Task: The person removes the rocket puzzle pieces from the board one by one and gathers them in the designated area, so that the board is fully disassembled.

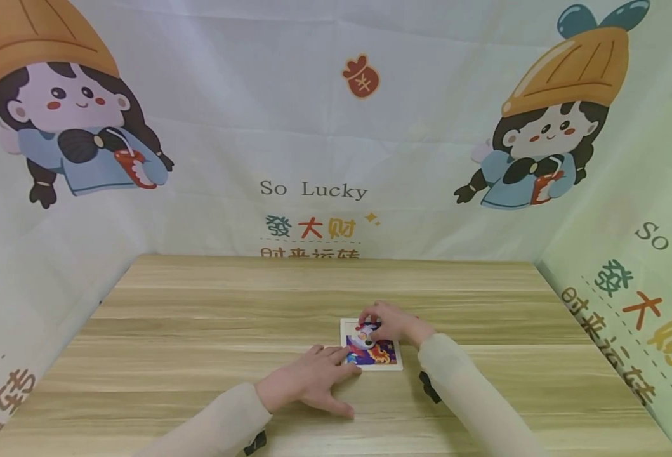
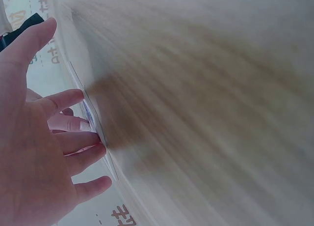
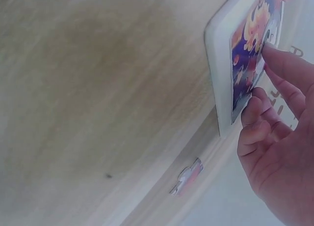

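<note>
In the head view a small jigsaw puzzle (image 1: 382,356) in a white frame lies on the table, its lower part a purple and orange picture, its top area partly white. My right hand (image 1: 391,322) reaches over the top, thumb and fingers bent around a puzzle piece (image 1: 363,336) with a white cartoon face. The right wrist view has the thumb (image 3: 282,64) against the picture; the fingertips beyond are partly hidden. My left hand (image 1: 320,379) is spread flat, fingertips touching the frame's left edge; the left wrist view shows its fingers (image 2: 88,160) nearly straight.
A loose jigsaw piece (image 3: 187,177) lies on the table beyond the frame in the right wrist view. The wooden table (image 1: 210,304) is enclosed by printed cloth walls (image 1: 221,127) at the back and sides. A black strap (image 1: 429,387) shows under the right sleeve.
</note>
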`<action>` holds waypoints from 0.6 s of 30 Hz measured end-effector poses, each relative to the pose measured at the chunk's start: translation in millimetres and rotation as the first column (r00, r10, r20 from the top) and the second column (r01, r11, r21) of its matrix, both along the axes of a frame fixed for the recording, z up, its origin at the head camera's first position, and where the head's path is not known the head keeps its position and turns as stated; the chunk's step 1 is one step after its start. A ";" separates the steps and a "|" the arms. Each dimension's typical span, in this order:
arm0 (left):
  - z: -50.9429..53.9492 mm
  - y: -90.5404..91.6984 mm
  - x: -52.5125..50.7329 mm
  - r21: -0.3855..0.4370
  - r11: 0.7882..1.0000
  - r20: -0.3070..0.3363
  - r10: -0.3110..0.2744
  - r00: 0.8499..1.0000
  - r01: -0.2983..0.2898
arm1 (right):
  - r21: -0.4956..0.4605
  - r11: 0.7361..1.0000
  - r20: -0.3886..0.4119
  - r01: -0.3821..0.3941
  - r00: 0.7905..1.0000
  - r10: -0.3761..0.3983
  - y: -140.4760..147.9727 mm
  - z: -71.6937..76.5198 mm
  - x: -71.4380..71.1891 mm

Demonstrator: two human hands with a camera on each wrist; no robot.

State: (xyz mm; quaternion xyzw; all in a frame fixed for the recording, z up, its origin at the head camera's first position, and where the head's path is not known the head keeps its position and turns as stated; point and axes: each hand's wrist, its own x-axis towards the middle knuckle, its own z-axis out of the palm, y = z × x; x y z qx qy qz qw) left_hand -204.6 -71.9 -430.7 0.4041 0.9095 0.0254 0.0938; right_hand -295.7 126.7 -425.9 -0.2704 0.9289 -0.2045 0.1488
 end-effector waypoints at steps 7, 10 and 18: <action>-1.9 0.4 -0.8 0.002 1.000 -0.015 -0.001 1.000 0.001 | 0.024 1.000 0.002 0.013 1.000 -0.013 -2.5 2.3 -1.1; -1.6 0.6 -0.9 0.001 1.000 -0.015 -0.002 1.000 0.002 | 0.020 1.000 0.004 0.021 1.000 -0.021 -2.7 1.6 -2.0; -0.3 0.4 0.8 0.001 1.000 -0.013 -0.003 1.000 0.003 | -0.019 0.999 0.032 0.044 0.999 -0.043 -5.0 1.9 -1.8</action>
